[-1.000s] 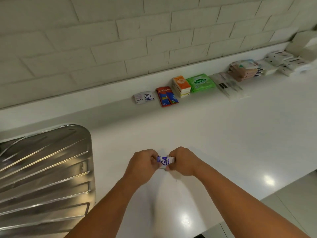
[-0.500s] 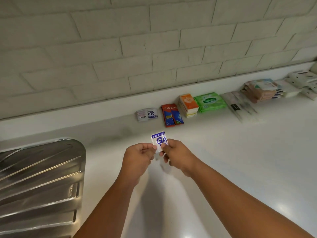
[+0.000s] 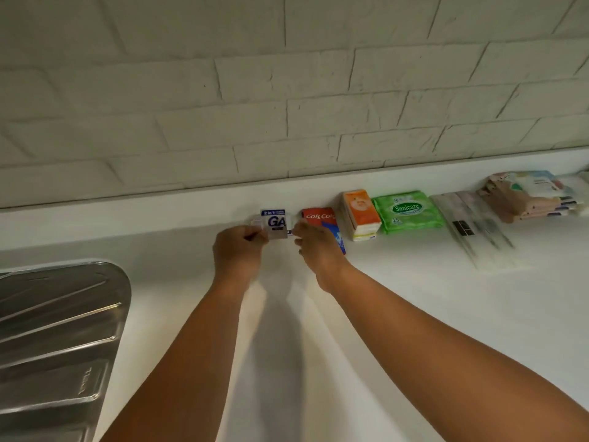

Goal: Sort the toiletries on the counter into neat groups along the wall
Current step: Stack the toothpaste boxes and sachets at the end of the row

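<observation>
A small white and blue sachet marked "GA" is at the wall's ledge, held between both hands. My left hand pinches its left edge and my right hand pinches its right edge. The sachets that lay there earlier are mostly hidden behind the held one and my fingers. Right beside it lie red toothpaste sachets, partly covered by my right hand. Further right along the wall are an orange tissue pack stack, a green wipes pack, clear wrapped items and a pile of pale packets.
A steel sink drainboard fills the lower left. The white counter runs to the brick wall, with a low ledge along its foot.
Both hands carried the sachet from near the counter's front, forward to the wall, next to the toothpaste sachets. The view moved closer to the wall.
</observation>
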A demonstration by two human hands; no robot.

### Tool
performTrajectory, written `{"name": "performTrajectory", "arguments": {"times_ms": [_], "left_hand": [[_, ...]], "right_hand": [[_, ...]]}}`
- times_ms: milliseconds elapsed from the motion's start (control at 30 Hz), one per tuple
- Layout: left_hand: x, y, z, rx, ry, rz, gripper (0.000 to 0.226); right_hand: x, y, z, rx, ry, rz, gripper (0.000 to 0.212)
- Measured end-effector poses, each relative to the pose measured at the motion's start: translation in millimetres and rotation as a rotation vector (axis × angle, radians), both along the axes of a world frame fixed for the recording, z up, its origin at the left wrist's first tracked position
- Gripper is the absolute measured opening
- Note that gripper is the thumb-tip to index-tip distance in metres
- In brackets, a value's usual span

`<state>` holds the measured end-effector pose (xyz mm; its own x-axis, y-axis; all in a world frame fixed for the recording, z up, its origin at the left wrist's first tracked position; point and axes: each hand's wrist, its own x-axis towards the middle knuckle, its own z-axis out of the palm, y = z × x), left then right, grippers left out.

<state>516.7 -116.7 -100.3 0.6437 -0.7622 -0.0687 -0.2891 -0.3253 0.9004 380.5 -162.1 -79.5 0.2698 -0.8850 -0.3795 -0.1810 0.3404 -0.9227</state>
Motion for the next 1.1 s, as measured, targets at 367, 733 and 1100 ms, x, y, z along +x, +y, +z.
{"name": "performTrajectory", "arguments": {"times_ms": [367,733,1100], "left_hand": [[3.2,-54.1,-12.4,0.142,-0.175,0.042,0.02],[-2.6,-57.3,-27.9,0.169,-0.323,0.052,0.02],[0.6,-55.0,-33.8,0.16,-0.402,0.038,0.018]], "right_hand": [[34.2,-63.3,-12.9,0.195,-0.021,-0.002,0.089],[41.9,-74.4,-20.8,0.241,0.003,0.007,0.057],[46.7,-79.1,-27.3,0.225,0.062,0.032,0.106]]}}
